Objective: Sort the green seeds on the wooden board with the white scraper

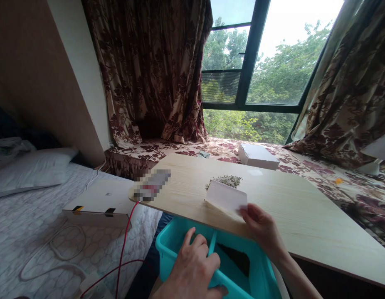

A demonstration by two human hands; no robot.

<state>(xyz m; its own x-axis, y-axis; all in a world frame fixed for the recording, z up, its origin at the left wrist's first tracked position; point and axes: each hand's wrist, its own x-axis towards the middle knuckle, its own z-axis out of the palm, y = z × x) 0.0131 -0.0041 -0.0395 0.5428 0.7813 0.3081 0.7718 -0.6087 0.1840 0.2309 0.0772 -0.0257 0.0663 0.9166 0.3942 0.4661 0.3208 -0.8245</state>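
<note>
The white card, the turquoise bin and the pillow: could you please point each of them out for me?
White card (226,197): head view, middle of its face.
Turquoise bin (213,243): head view, top of its divider.
Pillow (33,168): head view, middle of its cover.

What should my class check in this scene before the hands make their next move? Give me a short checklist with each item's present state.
1. Right hand has hold of the white card: ok, pinched at one corner.
2. Card is touching the heap of small grains: cannot tell; it overlaps the heap in view.
3. Grains are all gathered tightly: not ok, some lie loose at the edges.
4. Teal bin is close to the table: ok, right at its near edge.
5. Left hand grips the bin firmly: cannot tell; it is over the bin, fingers partly hidden.
6. Bin is empty: not ok, something dark shows in the right compartment.
</note>
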